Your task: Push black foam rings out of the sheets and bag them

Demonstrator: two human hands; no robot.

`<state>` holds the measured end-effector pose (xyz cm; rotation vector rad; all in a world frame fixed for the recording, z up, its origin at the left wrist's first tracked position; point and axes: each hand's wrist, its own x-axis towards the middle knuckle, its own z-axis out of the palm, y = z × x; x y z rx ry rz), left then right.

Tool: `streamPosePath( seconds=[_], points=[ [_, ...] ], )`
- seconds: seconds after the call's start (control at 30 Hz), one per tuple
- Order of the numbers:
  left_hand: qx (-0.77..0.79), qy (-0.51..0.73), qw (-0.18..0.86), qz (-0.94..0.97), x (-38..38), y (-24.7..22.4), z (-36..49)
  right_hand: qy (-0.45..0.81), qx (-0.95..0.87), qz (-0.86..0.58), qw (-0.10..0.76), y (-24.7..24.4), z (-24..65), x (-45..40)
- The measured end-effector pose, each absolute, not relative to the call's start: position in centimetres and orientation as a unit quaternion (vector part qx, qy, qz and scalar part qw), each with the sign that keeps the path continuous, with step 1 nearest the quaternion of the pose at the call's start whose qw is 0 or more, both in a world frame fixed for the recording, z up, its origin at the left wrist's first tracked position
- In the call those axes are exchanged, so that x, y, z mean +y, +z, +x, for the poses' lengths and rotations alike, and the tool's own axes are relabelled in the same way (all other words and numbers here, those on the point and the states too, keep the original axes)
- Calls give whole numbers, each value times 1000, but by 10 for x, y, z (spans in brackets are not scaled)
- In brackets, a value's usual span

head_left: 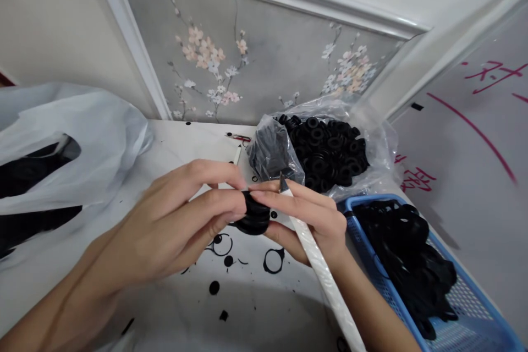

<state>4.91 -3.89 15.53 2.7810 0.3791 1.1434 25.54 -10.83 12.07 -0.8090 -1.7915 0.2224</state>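
The fingers (218, 198) of the left hand (165, 225) are found closed on a stack of black rubber rings (253, 217), which is held between both hands. A craft knife (319, 272) with a white-wrapped handle is gripped by the right hand (309, 220), its blade (282, 182) being held upward just beside the stack. Whether the rings are touched by the right fingertips cannot be determined. Loose black rings (274, 260) are lying on the table (181, 140). A clear plastic bag (373, 143) of black rings is placed beyond the hands, a blue plastic basket (363, 204) of black rings to the right, and a white plastic bag (82, 143) to the left.
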Motion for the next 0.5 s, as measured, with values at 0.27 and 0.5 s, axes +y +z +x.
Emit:
streamPosePath(
  seconds=[0.27,0.5],
  points=[
    [106,314,30,943,-34,152,52,101,-763,-384,511,118,257,-112],
    [120,344,2,931,-32,142,57,101,-749,-416,506,120,253,-112]
  ],
)
